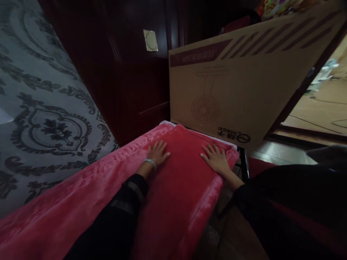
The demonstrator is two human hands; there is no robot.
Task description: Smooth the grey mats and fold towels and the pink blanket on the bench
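Note:
A red plush cloth (179, 195) covers a long narrow surface that runs away from me. Flat on its left part rests my left hand (156, 154), fingers spread, with a silvery bracelet at the wrist. My right hand (217, 159) lies on the cloth near its right edge, also with fingers spread. Neither hand grips anything. Along the far end a white layer (214, 137) shows under the cloth's rim. What lies beneath the cloth is mostly hidden.
A large cardboard box (230, 90) with a fan drawing stands just beyond the far end. Behind it on the left is a dark red wooden panel (121, 72) with a small pale sticker (150, 40). Patterned wallpaper (54, 133) borders the left side. A doorway opens at right.

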